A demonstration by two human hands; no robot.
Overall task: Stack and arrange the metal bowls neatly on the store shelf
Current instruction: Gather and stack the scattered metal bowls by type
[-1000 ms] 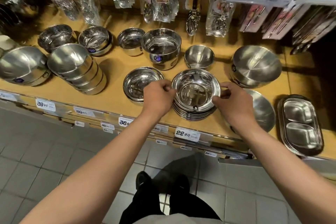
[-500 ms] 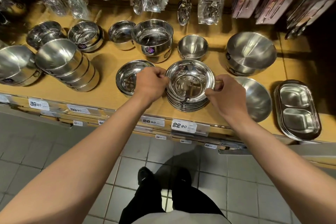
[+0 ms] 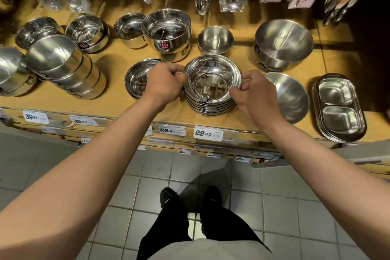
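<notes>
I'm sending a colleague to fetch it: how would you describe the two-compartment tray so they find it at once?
On the wooden shelf, go to the right end of the front row, right of the wide shallow bowl. The tray lies there: oblong, not round, with two square wells.

The stack of bowls (image 3: pixel 211 99) is hemmed in: a shallow bowl (image 3: pixel 137 79) just left, a wide bowl (image 3: pixel 289 97) just right, and a small bowl (image 3: pixel 215 40) close behind. Bare shelf (image 3: pixel 118 63) lies open farther left of the stack, before the leaning bowls (image 3: pixel 69 67).
</notes>
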